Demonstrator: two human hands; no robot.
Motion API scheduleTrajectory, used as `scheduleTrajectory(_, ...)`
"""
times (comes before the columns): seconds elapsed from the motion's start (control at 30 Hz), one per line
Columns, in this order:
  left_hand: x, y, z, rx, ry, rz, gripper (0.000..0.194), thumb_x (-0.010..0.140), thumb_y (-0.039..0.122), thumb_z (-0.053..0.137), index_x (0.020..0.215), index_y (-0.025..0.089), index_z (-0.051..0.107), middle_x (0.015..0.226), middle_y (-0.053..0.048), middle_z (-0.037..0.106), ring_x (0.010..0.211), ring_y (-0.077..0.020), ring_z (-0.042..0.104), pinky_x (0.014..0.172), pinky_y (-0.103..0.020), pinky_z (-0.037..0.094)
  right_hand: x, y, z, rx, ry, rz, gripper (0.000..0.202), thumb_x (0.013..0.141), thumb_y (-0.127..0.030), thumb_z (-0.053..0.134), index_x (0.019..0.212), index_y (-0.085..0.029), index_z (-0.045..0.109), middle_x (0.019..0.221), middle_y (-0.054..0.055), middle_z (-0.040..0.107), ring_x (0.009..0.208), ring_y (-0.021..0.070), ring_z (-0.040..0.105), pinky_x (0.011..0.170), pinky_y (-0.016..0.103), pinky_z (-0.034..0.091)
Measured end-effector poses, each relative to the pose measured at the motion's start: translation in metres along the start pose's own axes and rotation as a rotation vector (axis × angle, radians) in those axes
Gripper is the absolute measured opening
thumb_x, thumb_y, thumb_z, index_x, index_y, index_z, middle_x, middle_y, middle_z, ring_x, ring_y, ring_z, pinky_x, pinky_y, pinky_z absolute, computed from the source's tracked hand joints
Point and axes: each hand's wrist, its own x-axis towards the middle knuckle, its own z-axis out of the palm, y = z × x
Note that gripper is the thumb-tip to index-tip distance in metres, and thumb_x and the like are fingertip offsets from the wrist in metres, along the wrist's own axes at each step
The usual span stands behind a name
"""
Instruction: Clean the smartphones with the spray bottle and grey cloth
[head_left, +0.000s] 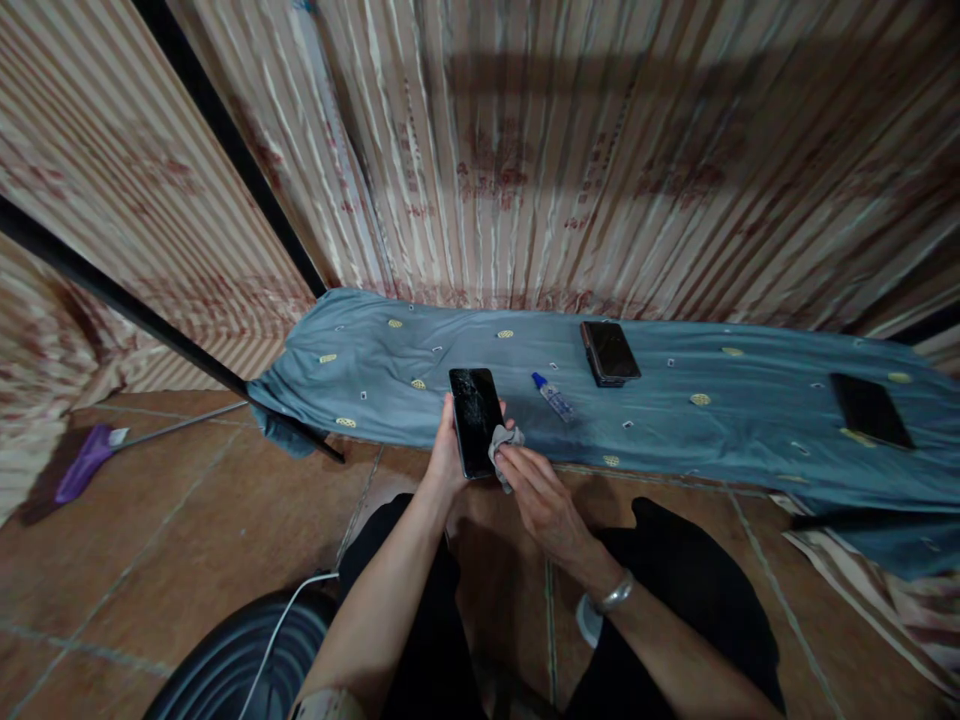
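Observation:
A black phone (474, 415) with whitish marks or cracks on its screen is held in my left hand (445, 455), near the front edge of the cloth-covered surface. My right hand (538, 495) pinches a crumpled grey cloth (504, 455) against the phone's lower right edge. Just right of the phone, a small clear bottle or tube with a blue cap (553, 397) lies on the blue cloth. Farther right sits a stack of dark phones (610, 352), and another dark phone (871, 409) lies flat at the far right.
A blue patterned cloth (465, 345) covers the long low surface. Striped curtains (525, 150) hang behind it. Black poles (232, 150) slant at the left. On the tiled floor are a purple broom head (86, 463) and a round black ribbed object (244, 660) with a white cable.

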Motion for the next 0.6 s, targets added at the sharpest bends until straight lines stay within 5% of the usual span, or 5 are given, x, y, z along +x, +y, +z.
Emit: scheduleTrajectory(0.6,-0.009,-0.029,0.014,0.046,0.053,-0.148,0.058,0.095,0.05,0.029,0.124,0.01,0.06,0.102,-0.01,0.072,0.091,-0.0201,0.068,0.094,-0.033,0.046,0.009,0.035,-0.005,-0.132,0.07,0.134,0.051,0.094,-0.008,0.035,0.144,-0.016,0.037,0.13,0.016,0.057,0.125,0.0252,0.048,0.102,0.046,0.048)
